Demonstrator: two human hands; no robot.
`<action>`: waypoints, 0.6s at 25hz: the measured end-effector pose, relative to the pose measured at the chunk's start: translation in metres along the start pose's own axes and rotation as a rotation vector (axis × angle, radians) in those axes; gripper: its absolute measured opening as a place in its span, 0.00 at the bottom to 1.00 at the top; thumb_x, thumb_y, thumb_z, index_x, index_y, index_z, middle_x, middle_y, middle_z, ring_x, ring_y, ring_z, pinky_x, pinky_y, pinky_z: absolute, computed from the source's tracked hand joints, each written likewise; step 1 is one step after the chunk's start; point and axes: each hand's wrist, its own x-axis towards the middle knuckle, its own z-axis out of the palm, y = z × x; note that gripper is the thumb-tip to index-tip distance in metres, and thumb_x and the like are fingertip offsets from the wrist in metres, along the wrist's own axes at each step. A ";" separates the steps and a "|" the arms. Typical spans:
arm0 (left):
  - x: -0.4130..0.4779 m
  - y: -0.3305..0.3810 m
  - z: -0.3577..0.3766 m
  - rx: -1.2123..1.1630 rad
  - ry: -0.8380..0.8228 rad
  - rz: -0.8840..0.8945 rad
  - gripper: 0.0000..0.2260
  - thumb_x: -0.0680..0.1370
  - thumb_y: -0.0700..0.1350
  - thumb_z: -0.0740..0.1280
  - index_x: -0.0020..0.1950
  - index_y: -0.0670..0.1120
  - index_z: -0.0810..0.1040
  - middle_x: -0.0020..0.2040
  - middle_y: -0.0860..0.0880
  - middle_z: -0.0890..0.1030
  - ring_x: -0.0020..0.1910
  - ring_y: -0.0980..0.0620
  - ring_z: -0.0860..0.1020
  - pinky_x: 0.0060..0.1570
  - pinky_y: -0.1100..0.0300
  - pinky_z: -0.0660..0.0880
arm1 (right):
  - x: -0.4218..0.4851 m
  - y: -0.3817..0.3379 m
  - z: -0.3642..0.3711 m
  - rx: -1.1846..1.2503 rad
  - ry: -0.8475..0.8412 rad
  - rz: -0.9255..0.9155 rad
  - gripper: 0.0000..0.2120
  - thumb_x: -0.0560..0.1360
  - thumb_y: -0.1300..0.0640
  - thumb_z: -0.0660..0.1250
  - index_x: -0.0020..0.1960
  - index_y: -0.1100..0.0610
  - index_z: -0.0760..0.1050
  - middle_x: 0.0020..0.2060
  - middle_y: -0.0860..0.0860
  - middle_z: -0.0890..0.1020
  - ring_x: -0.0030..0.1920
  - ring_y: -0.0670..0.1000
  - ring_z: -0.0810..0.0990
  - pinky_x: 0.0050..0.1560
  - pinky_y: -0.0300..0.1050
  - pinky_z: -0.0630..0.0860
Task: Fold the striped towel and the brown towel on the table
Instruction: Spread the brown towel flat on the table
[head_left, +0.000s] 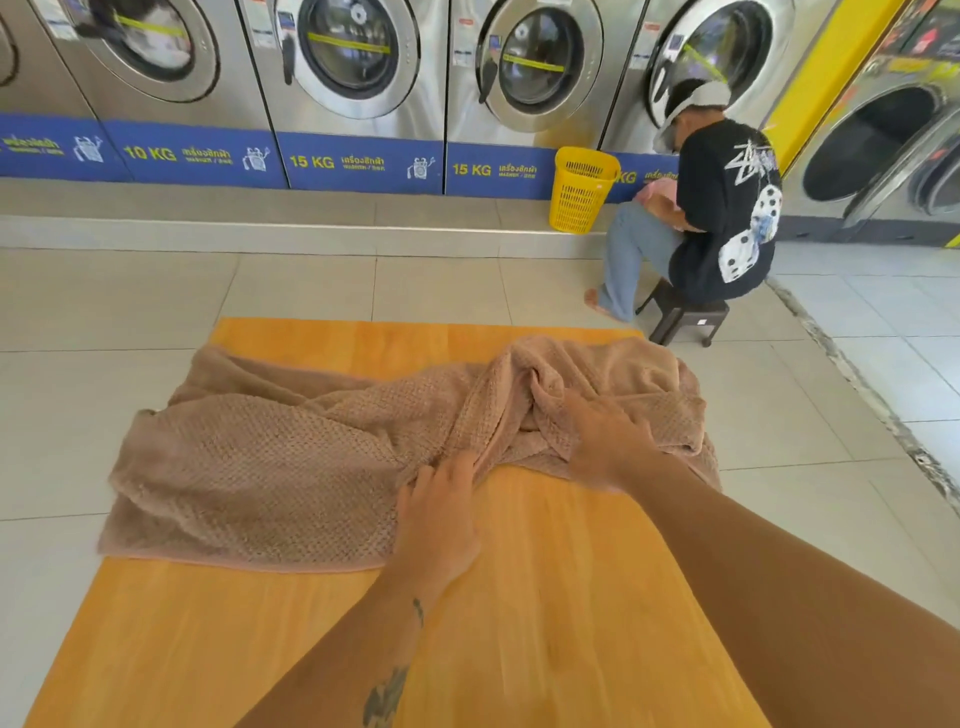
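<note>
Laundromat, row of steel front-loading washers (358, 57), yellow laundry basket (582, 189)

Brown towel (270, 467): waffle-textured, unfolded, lying crosswise over the far half of the counter (545, 597). Left portion spread flat, overhanging the left edge; right portion bunched and creased near the far right corner.

a: bright?
b: yes, even light all over, faint shadows; the steel washer doors (358, 57) catch glare.
a: sharp?
b: mostly. the right hand (605, 441) smears with motion blur, and the wide lens bends the floor tiles (311, 291) at the edges.
</note>
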 end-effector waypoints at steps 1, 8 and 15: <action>-0.002 -0.004 -0.002 -0.010 0.012 0.007 0.27 0.74 0.38 0.65 0.70 0.55 0.66 0.59 0.57 0.73 0.57 0.51 0.70 0.65 0.47 0.67 | 0.001 0.000 0.008 -0.049 -0.026 0.024 0.45 0.69 0.52 0.64 0.79 0.42 0.44 0.76 0.49 0.65 0.75 0.60 0.61 0.69 0.69 0.56; -0.030 -0.014 -0.028 -0.294 0.284 0.031 0.16 0.73 0.32 0.62 0.46 0.56 0.71 0.43 0.60 0.72 0.42 0.61 0.72 0.45 0.56 0.71 | -0.056 0.005 0.025 -0.169 0.321 -0.109 0.14 0.72 0.57 0.61 0.57 0.45 0.68 0.39 0.45 0.76 0.46 0.53 0.76 0.54 0.53 0.62; -0.089 0.022 -0.051 -0.206 0.373 0.020 0.16 0.74 0.34 0.63 0.57 0.52 0.76 0.51 0.57 0.72 0.43 0.58 0.70 0.50 0.55 0.72 | -0.134 0.079 0.033 -0.072 0.304 -0.364 0.10 0.74 0.58 0.60 0.50 0.47 0.76 0.40 0.45 0.73 0.40 0.52 0.75 0.38 0.49 0.75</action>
